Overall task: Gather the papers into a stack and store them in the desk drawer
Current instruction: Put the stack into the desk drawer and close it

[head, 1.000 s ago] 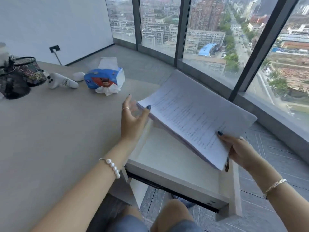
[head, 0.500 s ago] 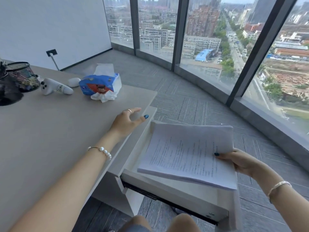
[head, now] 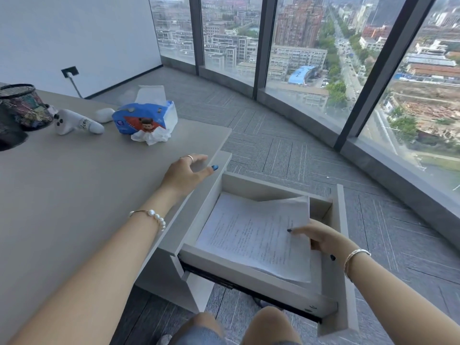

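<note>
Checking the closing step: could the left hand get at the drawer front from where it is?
Probably yes. The left hand rests empty at the desk corner, and the open drawer front lies below with nothing between; only the right hand is on the papers.

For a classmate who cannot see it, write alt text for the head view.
A stack of papers lies in the open drawer of a desk, the right hand gripping its right edge. The left hand rests open on the desk edge, with a tissue box beyond.

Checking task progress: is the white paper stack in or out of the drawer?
In. White paper stack lies inside the open grey desk drawer, right hand on it.
</note>
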Motion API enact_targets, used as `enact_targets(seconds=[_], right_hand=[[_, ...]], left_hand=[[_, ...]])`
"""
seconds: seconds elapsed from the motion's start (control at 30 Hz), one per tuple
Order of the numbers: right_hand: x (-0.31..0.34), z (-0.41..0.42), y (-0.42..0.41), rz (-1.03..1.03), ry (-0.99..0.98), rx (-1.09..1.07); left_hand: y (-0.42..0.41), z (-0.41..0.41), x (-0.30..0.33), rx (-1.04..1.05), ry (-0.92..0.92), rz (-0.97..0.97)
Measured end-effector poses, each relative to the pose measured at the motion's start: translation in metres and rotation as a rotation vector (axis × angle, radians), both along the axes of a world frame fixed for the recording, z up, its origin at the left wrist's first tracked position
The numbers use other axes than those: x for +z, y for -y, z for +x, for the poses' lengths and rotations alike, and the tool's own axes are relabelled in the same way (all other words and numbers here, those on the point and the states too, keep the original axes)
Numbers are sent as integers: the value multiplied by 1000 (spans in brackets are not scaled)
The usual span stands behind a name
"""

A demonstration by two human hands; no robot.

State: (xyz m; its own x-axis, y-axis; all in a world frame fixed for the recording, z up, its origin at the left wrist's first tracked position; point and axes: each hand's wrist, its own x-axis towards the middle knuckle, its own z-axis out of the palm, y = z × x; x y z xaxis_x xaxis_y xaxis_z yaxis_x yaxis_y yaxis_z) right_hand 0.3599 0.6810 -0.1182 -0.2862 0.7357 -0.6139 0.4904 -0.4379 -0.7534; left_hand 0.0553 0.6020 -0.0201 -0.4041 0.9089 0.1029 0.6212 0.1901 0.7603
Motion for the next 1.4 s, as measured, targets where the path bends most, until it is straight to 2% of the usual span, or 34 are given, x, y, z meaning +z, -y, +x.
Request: enact_targets(seconds=[0.2,0.43,0.57,0.7,0.97,1.4], right_hand=[[-3,-3,11,254,204,-28],[20,22,32,765,304,225],[28,51,41,936,419,283],[21,72,46,876,504,271],[19,73,49,859,365,150],[15,-7,45,879,218,228]], left_hand=[[-1,0,0,5,2,11],[1,0,-1,35,34,35],[2,3,1,35,16,23],[5,8,3,42,3,19],[2,11,5,51,17,16],[-4,7,0,70,-17,4]])
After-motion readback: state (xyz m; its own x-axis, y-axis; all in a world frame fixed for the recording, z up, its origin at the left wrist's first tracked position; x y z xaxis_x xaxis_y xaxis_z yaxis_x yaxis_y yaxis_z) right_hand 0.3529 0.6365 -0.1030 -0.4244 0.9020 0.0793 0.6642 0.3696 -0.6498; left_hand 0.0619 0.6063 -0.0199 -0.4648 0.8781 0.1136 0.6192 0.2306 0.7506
